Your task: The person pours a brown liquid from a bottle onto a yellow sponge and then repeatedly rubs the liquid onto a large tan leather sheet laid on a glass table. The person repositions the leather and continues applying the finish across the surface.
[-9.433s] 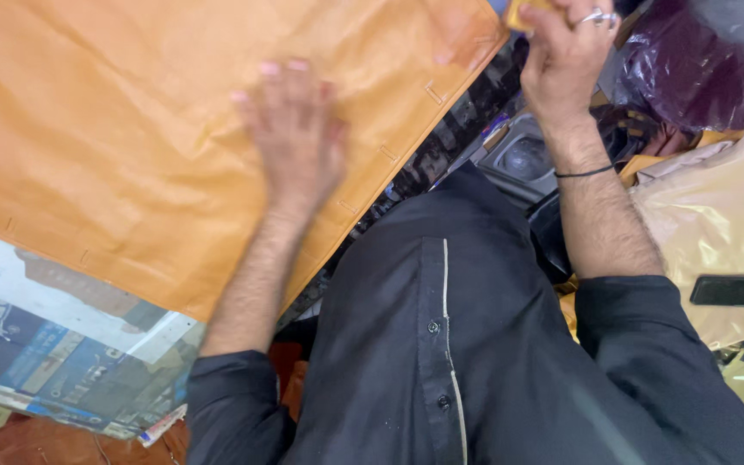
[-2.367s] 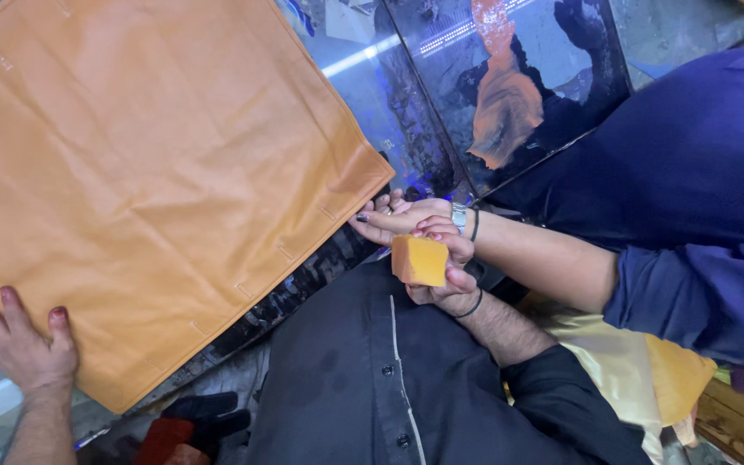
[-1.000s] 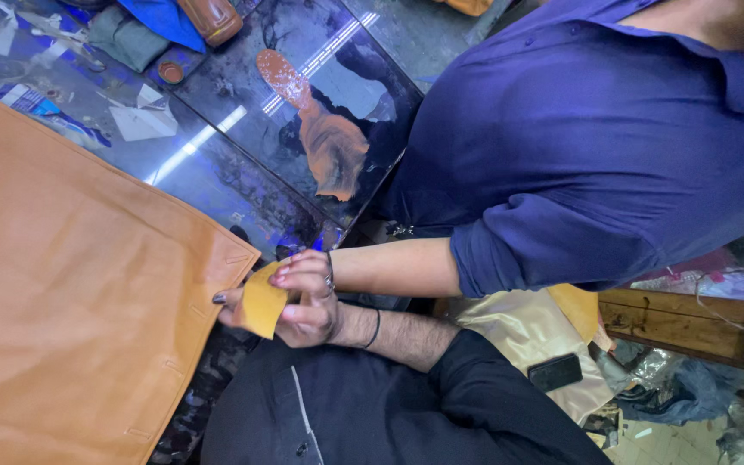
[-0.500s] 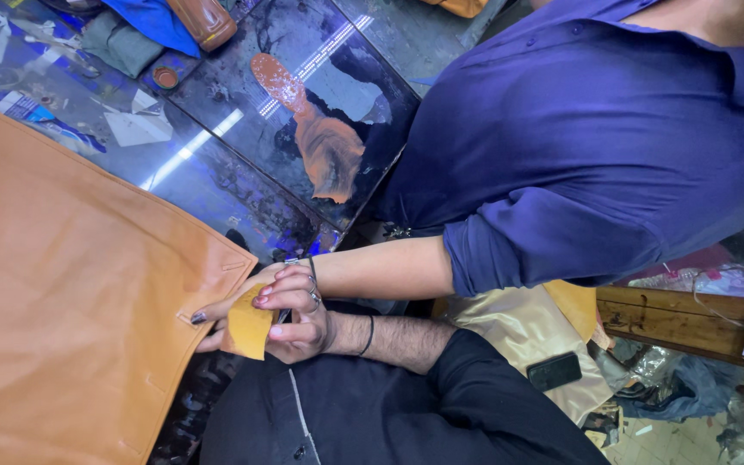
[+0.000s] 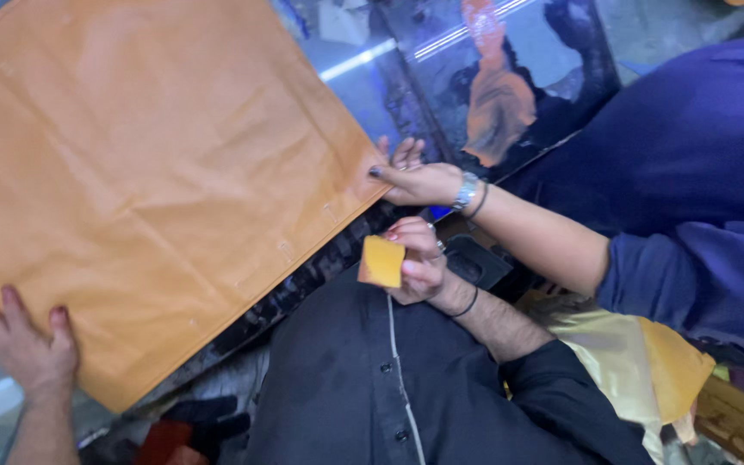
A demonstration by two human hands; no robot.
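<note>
The orange sheet (image 5: 157, 181) lies spread flat on the glass table (image 5: 475, 77); judging by that, the laying-out looks done and work at its near edge remains. The left hand (image 5: 15, 340) presses its near-left corner, fingers open and flat. Just off its near-right edge, the right hand (image 5: 419, 263) pinches a small orange patch (image 5: 381, 262). A co-worker's hand (image 5: 415, 176) touches the sheet's right corner.
</note>
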